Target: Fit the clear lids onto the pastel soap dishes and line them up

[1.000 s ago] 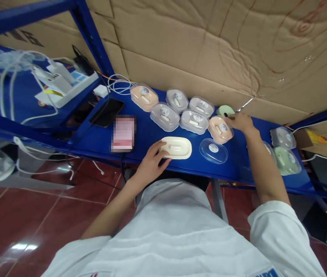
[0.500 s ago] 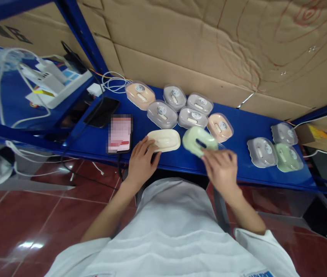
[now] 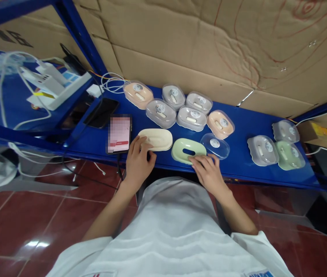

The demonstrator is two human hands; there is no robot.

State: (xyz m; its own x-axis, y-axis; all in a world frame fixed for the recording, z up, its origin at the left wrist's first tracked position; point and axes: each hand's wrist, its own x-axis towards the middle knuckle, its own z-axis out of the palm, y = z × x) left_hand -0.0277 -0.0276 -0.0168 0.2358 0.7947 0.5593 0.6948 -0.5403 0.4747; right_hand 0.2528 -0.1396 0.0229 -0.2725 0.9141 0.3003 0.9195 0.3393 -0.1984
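A cream oval soap dish base [image 3: 160, 139] lies on the blue shelf in front of me. My left hand [image 3: 139, 159] has its curled fingers on the base's left end, with the thumb at the near side. To the right, a light green soap dish tray [image 3: 178, 148] with an oblong slot rests low at the shelf's front edge. My right hand [image 3: 208, 169] grips its near right rim between fingers and thumb. Just behind that hand lies a clear lid [image 3: 222, 149] with a round sticker, apart from the fingers.
Several lidded soap dishes [image 3: 161, 113], grey and peach, stand along the back. Another group with a green dish [image 3: 289, 154] stands at the right. Left of me are a phone [image 3: 120, 132], a dark phone [image 3: 102, 112] and a power strip [image 3: 65, 90] with cables.
My right hand has moved the green tray left and toward me, down to the shelf, uncovering the clear lid. The cream base has shifted left with my left hand.
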